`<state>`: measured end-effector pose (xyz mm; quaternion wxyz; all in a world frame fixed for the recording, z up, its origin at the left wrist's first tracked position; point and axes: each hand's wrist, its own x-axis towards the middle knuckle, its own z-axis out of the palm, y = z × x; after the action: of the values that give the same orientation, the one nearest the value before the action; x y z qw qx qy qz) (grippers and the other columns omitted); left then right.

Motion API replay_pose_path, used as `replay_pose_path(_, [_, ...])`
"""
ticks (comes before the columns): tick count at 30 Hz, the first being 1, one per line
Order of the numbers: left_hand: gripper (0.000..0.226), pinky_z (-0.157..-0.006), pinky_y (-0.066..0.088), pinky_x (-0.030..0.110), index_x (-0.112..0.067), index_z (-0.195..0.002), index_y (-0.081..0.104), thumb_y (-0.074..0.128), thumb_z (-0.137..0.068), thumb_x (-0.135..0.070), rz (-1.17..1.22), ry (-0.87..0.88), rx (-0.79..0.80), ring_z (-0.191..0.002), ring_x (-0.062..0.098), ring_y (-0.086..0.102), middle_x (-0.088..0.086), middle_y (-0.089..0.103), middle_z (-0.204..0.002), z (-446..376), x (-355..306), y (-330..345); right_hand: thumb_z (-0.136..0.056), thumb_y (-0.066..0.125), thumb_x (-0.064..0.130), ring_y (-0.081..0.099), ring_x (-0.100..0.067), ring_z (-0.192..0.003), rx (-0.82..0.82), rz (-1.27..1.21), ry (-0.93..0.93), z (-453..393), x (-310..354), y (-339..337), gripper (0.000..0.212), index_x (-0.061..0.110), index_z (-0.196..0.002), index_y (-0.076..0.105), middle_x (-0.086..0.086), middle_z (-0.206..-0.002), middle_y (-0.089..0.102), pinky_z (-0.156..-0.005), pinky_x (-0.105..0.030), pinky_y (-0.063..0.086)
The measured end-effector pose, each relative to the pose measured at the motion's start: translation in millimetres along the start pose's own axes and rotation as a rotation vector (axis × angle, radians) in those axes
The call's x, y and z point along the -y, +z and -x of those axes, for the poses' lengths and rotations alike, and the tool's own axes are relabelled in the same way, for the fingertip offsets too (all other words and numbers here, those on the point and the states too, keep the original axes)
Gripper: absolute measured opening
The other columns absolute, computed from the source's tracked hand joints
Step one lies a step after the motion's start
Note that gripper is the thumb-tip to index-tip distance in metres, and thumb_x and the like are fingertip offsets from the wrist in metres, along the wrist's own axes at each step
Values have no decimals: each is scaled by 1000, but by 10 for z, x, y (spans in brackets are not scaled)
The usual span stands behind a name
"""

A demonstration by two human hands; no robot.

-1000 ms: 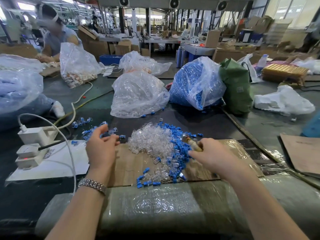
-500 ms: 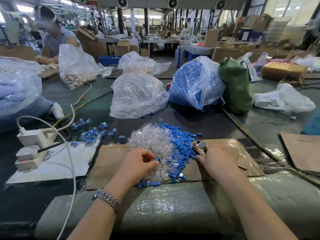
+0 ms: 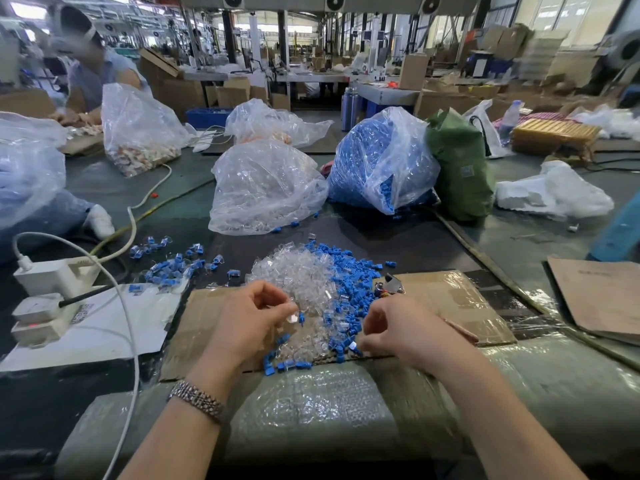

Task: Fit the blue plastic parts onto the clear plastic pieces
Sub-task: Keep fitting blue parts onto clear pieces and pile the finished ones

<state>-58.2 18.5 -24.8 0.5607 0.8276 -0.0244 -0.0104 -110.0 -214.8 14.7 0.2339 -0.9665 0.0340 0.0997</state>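
Observation:
A heap of clear plastic pieces (image 3: 294, 275) lies on the cardboard sheet (image 3: 450, 303), with a heap of blue plastic parts (image 3: 353, 275) along its right side. My left hand (image 3: 249, 323) hovers over the near part of the clear heap and pinches a clear piece (image 3: 293, 317) between thumb and fingertips. My right hand (image 3: 405, 330) reaches down to the near edge of the blue heap and pinches a small blue part (image 3: 353, 346). A small metal pliers-like tool (image 3: 389, 285) lies on the cardboard beyond my right hand.
Assembled blue-and-clear pieces (image 3: 173, 265) lie scattered at the left. A white power strip (image 3: 48, 292) with cables sits far left. Bags of clear pieces (image 3: 263, 192) and blue parts (image 3: 377, 161) stand behind the heaps, beside a green bag (image 3: 460, 171). Another person (image 3: 93, 71) works at the back left.
My left hand came from the assembled pile at the left back to the clear heap and picked up a piece. My right hand set down the tool and moved nearer to take a blue part.

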Motion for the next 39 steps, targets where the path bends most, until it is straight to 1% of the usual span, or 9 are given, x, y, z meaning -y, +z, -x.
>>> replay_pose_path(6, [18,-54,51,15,-13,-97,74,81,-81,-19,221,-64,82,-63,8,69,6,77,-80,20,51,-29,-87,78,33,64,-9,-82,17,105,-35,-70,121,139,15,21,-92,72,6,-89,71,-81,-32,57])
replay_pose_path(11, [24,-54,53,21,-13,-93,77,87,-73,-22,480,-119,170,-70,19,66,18,76,-93,60,26,-62,-90,72,21,56,-2,-76,-68,58,-36,-102,82,96,14,27,-84,61,11,-87,64,-64,-22,44])
replay_pose_path(15, [39,-62,60,24,-6,-96,78,90,-61,-15,729,-155,252,-77,23,71,25,73,-106,88,-16,-80,-88,78,22,64,0,-78,-192,-303,-152,-112,118,-28,9,27,-90,71,9,-83,71,-69,-13,48])
replay_pose_path(18, [33,-63,60,23,-3,-97,79,87,-65,-7,822,-140,290,-78,23,73,23,74,-103,115,-46,-70,-83,82,16,68,-2,-74,-200,-721,-264,-97,229,-72,9,23,-81,77,6,-79,75,-70,-14,51])
replay_pose_path(21, [29,-66,60,24,-4,-97,79,84,-68,-5,851,-124,293,-81,24,74,22,75,-103,134,-61,-50,-82,83,13,67,-5,-74,-169,-915,-339,-106,319,-62,10,22,-82,78,3,-79,75,-72,-15,51])
replay_pose_path(24, [29,-67,59,26,-11,-93,80,87,-65,-12,803,-88,290,-84,25,74,19,75,-104,150,-83,-32,-87,79,14,70,-11,-74,-148,-900,-368,-107,400,-19,7,20,-84,77,-2,-78,75,-71,-18,53])
replay_pose_path(30, [30,-68,56,26,-14,-90,79,90,-62,-14,794,-55,279,-84,22,69,15,74,-96,180,-96,-11,-92,74,18,69,-5,-73,-201,-707,-361,-80,475,87,6,23,-89,74,6,-78,74,-70,-18,54])
replay_pose_path(34, [29,-69,55,27,-14,-87,78,91,-60,-16,764,-20,258,-82,22,64,14,72,-93,193,-110,13,-93,72,21,65,-2,-74,-220,-602,-366,-63,494,115,6,25,-89,72,9,-77,71,-71,-18,51])
replay_pose_path(39, [40,-72,59,26,-8,-94,79,97,-60,-20,806,-24,302,-86,22,71,15,74,-97,184,-105,-49,-96,68,20,65,-3,-78,-229,-560,-425,-60,469,91,10,27,-89,69,12,-80,69,-76,-20,53])
